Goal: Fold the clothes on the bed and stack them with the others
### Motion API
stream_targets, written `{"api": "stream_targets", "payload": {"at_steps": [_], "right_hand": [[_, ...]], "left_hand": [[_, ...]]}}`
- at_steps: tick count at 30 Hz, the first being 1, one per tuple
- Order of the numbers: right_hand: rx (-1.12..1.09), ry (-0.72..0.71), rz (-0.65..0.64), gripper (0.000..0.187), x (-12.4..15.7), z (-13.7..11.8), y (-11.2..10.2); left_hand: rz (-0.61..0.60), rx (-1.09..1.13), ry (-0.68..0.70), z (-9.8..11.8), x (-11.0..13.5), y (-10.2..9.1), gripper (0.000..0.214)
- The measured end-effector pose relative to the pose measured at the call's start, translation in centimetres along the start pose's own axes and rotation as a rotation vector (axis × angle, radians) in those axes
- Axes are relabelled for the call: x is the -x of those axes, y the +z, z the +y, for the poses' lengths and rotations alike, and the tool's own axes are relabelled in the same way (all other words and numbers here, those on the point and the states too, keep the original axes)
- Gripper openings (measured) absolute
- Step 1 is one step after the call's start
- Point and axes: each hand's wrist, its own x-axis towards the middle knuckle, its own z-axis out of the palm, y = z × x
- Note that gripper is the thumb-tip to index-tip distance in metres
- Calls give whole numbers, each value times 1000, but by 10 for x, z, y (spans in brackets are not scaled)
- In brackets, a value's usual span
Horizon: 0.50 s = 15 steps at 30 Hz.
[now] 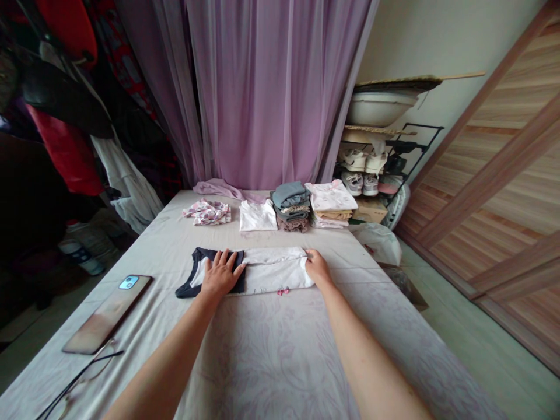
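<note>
White shirt with dark trim [271,271] lies crosswise on the bed [280,361], its white part doubled over. Your left hand [221,273] presses flat on it, fingers spread, grip apart; your right hand [318,268] rests open at the far end, clamped on nothing. Done, as seen: a folded white tee [258,216], a grey-brown stack [291,207] and a pale pink stack [330,201] sit farther up, a floral garment [206,213] beside them, looser. Left: the shirt's dark end, lying out flat past your left hand.
</note>
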Motion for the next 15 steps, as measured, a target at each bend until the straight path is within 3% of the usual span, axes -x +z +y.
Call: {"api": "stream_targets", "payload": {"at_steps": [4,9,12,15], "right_hand": [[-114,27,-25,42,-3,7,2],[-331,58,-138,42,-5,9,-1],[-463,97,-213,39,-3,9,-8],[-557,151,-268,23,-1,9,-15]], "left_hand": [[2,25,-20,-12,1,-4,53],[143,-27,-193,-60,15,-19,48],[125,-37,-334,-83,23,-31,47],[68,-27,-380,-90,24,-40,43]]}}
